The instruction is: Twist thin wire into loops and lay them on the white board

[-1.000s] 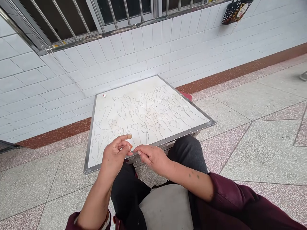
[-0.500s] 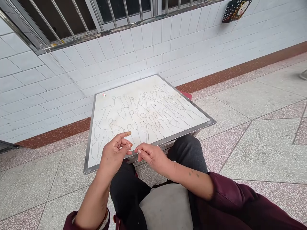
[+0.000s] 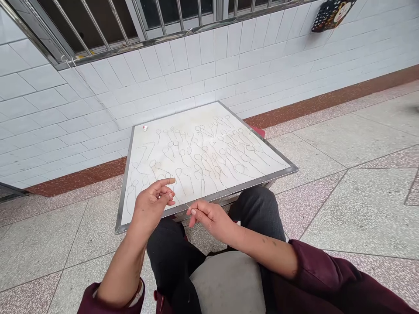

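Above the near edge of the white-topped table, my left hand pinches thumb against fingers. Its index finger sticks out, with a tan wrap at the tip. Close by on the right, my right hand is closed in a pinch on a thin wire. That fine strand spans the small gap between the hands and appears to run into the left pinch, where the fingers hide its end. Many similar thin wires, each bent into a loop with loose tails, lie spread over the tabletop.
A small white-and-red item sits at the table's far left corner. The table stands near a tiled wall under a barred window. A dotted bag hangs on the wall. My knees are at the table's metal-edged front.
My hands have drawn slightly apart, the left one shifting a little left, and the thin wire between them shows more. The view has turned slightly.
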Motion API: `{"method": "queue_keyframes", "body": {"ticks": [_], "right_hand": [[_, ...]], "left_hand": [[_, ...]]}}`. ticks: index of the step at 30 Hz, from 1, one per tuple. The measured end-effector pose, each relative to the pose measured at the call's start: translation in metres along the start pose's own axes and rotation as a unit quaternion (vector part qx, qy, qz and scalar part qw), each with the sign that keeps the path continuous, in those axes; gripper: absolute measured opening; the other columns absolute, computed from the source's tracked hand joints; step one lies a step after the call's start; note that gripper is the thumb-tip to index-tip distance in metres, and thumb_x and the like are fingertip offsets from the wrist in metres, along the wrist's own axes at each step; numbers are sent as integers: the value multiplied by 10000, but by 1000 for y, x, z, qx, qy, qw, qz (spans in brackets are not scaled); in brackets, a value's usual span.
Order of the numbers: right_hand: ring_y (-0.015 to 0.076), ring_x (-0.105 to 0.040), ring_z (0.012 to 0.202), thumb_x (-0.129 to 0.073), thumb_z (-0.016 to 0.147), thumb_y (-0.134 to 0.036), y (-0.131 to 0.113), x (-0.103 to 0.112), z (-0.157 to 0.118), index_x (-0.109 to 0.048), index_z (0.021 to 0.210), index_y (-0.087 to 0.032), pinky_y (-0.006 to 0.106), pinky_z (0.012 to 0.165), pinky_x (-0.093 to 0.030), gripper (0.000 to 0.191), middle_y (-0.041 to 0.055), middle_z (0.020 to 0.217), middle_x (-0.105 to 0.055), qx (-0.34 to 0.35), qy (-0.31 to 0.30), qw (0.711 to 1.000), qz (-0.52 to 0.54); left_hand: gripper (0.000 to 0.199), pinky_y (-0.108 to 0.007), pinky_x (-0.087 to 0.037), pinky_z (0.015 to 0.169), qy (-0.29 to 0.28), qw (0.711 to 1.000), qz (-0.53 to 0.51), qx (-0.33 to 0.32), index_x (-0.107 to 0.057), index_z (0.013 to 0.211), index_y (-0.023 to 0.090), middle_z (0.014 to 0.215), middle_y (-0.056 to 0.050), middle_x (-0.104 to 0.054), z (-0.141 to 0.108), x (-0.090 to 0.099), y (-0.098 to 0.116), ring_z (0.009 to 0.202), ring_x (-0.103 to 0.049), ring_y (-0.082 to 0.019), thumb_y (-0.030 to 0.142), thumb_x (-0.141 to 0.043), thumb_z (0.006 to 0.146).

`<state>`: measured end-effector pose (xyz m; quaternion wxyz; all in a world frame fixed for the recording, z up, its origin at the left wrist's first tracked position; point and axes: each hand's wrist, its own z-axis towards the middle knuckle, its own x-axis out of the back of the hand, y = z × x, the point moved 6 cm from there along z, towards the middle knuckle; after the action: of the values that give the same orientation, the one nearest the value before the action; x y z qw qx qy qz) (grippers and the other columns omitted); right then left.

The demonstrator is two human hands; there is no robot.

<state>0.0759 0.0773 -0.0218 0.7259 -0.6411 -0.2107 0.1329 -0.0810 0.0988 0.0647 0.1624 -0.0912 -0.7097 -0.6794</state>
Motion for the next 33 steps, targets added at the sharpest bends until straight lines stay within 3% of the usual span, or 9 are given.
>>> {"method": "queue_keyframes", "body": {"ticks": [3, 6, 8, 10, 12, 14, 17, 19, 33], "right_hand": [[161, -616, 742, -457, 994, -349, 1, 1, 1, -636, 938, -208, 297, 741, -466, 235, 16, 742, -726, -20, 1, 998, 60], [157, -613, 740, -480, 981, -403, 2, 3, 3, -644, 931, -199, 291, 724, -464, 265, 24, 741, -723, -50, -4, 992, 120], [151, -597, 716, -495, 971, -433, 3, 4, 4, -649, 936, -196, 281, 688, -447, 285, 27, 748, -726, -62, -3, 988, 142], [145, -583, 696, -511, 962, -457, 2, 6, 5, -653, 939, -194, 280, 678, -436, 300, 25, 742, -726, -61, 1, 986, 157], [142, -583, 690, -525, 952, -481, -1, 5, 5, -655, 937, -191, 283, 686, -433, 318, 21, 727, -720, -54, 1, 984, 170], [141, -587, 682, -535, 942, -508, -3, 3, 5, -654, 931, -188, 283, 685, -430, 341, 17, 707, -711, -47, -5, 982, 185], [135, -582, 659, -545, 929, -537, -6, 2, 4, -644, 905, -183, 274, 657, -408, 368, 11, 686, -699, -42, -10, 975, 218], [131, -575, 660, -551, 929, -532, -6, 3, 3, -645, 898, -179, 269, 648, -392, 366, 11, 689, -694, -46, -6, 970, 240], [136, -558, 639, -547, 925, -559, 6, -13, -3, -615, 888, -175, 279, 656, -387, 392, 22, 682, -688, -83, -61, 965, 241]], "left_hand": [[434, -389, -547, 804, 0, 997, 65, -36, -687, 1202, 232, 848, -25, -685, -7, 7, 16, 820, -647, -207, 357, -694, 787], [416, -360, -501, 889, 105, 985, 77, -116, -672, 1242, 276, 1101, -59, -702, -20, 40, 31, 1048, -627, -232, 345, -676, 832], [406, -322, -498, 876, 225, 964, -9, -141, -670, 1233, 285, 1132, -48, -698, -29, 70, 20, 1058, -623, -207, 310, -695, 829], [403, -261, -504, 764, 304, 933, -152, -114, -690, 1154, 273, 1054, -26, -707, -34, 85, -13, 943, -641, -164, 277, -762, 758], [468, -231, -489, 680, 266, 931, -249, 3, -704, 1070, 229, 946, -28, -725, -30, 68, -56, 823, -641, -143, 225, -848, 624], [520, -230, -485, 677, 166, 940, -285, 91, -702, 1075, 191, 972, -61, -739, -29, 28, -86, 817, -642, -142, 213, -882, 588], [503, -254, -493, 705, 28, 931, -347, 110, -706, 1114, 182, 992, -81, -744, -33, -34, -96, 848, -655, -160, 252, -876, 646], [479, -291, -508, 740, -11, 914, -393, 105, -703, 1136, 196, 978, -69, -745, -35, -58, -93, 834, -660, -167, 284, -856, 690], [430, -246, -500, 603, 71, 915, -389, 85, -736, 1134, 220, 1000, -62, -710, -33, -61, -75, 620, -559, -83, 349, -821, 733]]}}
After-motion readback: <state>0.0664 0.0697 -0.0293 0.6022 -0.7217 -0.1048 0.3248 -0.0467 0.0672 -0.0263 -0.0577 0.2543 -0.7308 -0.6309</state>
